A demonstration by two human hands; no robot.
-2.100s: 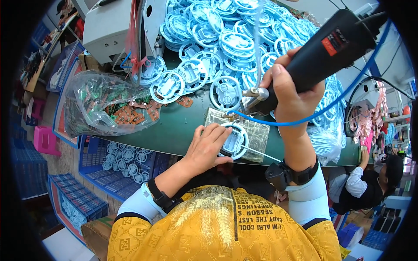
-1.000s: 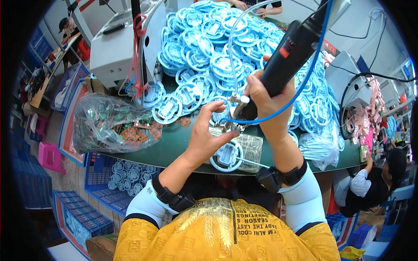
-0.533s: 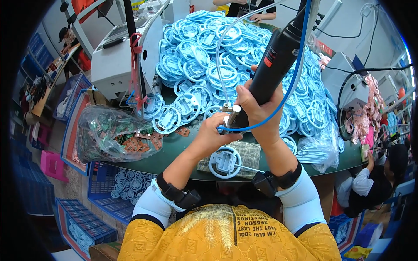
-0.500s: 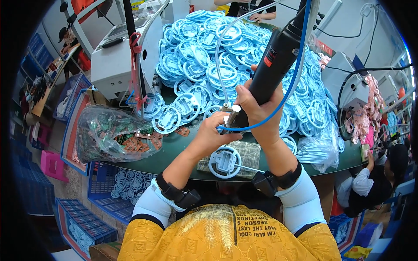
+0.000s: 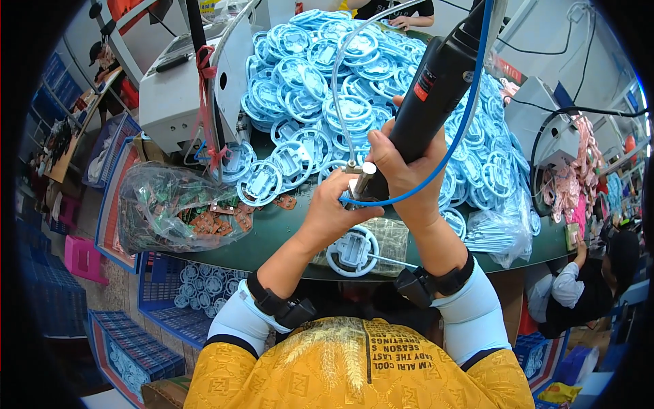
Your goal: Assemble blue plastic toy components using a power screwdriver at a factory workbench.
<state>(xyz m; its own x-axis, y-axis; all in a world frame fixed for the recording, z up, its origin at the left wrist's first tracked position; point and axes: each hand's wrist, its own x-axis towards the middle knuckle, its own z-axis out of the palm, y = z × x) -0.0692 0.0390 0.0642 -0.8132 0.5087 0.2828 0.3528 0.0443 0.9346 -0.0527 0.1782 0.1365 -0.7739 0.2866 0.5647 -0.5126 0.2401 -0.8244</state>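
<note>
Gripping the black electric screwdriver [image 5: 436,88] around its stiff, hefty-looking barrel, the right hand [image 5: 405,174] holds it tilted above the light, rigid white plastic ring [image 5: 352,251] on the bench while the left hand [image 5: 332,211] pinches near the tip.

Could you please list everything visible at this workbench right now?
Screwdriver: one, black, blue cable, above bench centre.
Round part: one, white, near bench edge.
Ring pile: many, light blue, back of bench.
Bag: one, clear, small boards inside, bench left.
Machine: one, grey, back left.
Crates: several, blue, floor left.
Bench: one, dark green.
Co-worker: one, seated right.
Left hand: at screwdriver tip.
Right hand: gripping screwdriver.
</note>
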